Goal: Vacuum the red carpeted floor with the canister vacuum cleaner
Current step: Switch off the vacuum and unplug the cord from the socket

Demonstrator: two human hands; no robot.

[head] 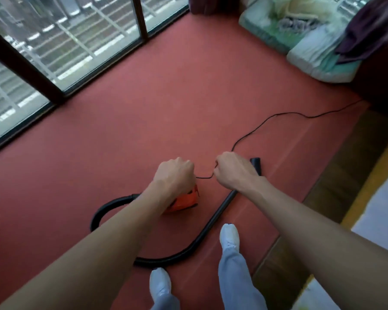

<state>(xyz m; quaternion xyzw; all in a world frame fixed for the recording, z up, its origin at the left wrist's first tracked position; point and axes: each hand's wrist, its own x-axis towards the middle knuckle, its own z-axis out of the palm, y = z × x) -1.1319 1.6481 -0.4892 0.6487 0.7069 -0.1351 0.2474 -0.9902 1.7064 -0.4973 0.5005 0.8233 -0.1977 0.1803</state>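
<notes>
An orange canister vacuum [185, 201] sits on the red carpet [157, 104], mostly hidden under my left forearm. Its black hose [112, 204] loops left and round to a straight black tube [220, 211] lying on the floor, whose nozzle [255, 163] pokes out beyond my right hand. A thin black power cord [267, 120] runs from the far right across the carpet to my hands. My left hand [174, 175] and my right hand [233, 170] are both fisted on the cord, with a short stretch hanging between them.
Glass sliding doors with dark frames [61, 86] border the carpet on the left. Folded bedding and cushions [305, 39] lie at the far right. A wooden floor strip [345, 175] and pale bedding [381, 215] are on the right. My feet in white socks [230, 236] stand on the carpet.
</notes>
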